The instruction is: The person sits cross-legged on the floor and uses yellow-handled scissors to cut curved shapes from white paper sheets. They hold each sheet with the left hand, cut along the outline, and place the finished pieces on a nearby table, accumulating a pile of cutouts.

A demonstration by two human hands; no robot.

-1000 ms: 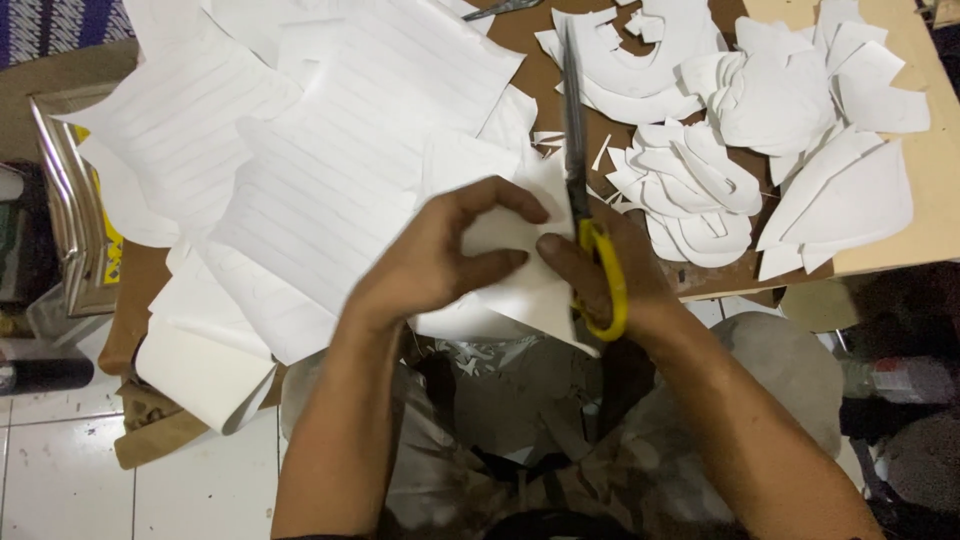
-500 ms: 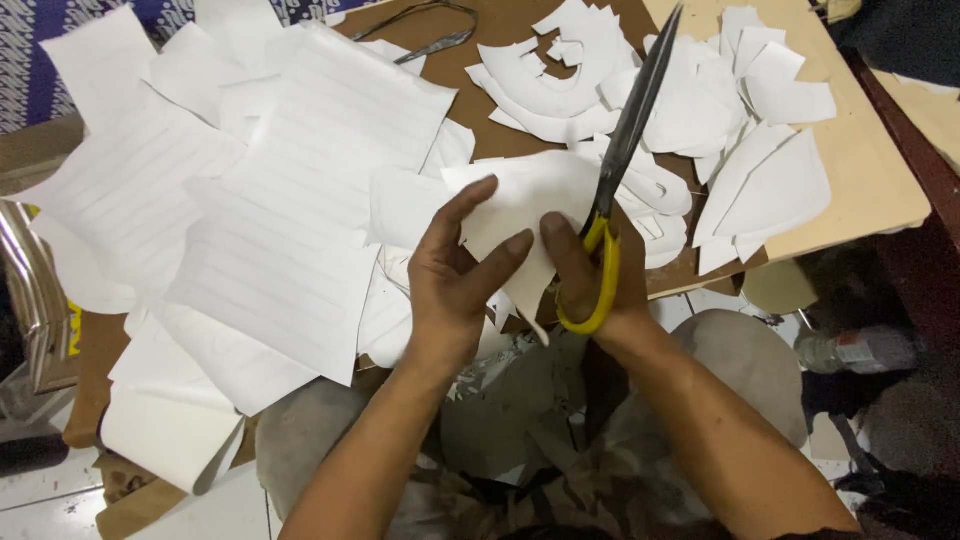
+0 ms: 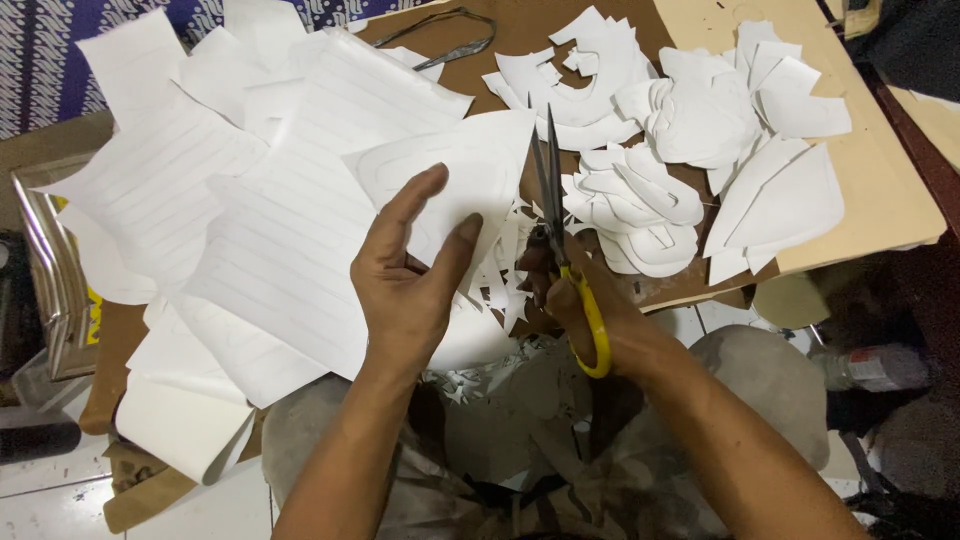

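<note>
My left hand (image 3: 405, 275) grips a white paper piece (image 3: 470, 170) with a curved outline drawn on it, thumb and fingers pinching its lower part. My right hand (image 3: 590, 310) holds yellow-handled scissors (image 3: 555, 215), blades pointing up and away, closed or nearly closed along the right edge of that paper piece. Small white paper scraps (image 3: 500, 280) lie between my hands.
Lined white paper sheets (image 3: 250, 200) cover the left of a brown cardboard board (image 3: 880, 190). A pile of cut white shapes (image 3: 680, 130) lies at the right. A second pair of scissors or metal tool (image 3: 450, 35) lies at the back. My knees are below.
The scissors have swung from leaning right to nearly upright beside the paper. My left hand has opened its grip and turned the paper piece, now held higher.
</note>
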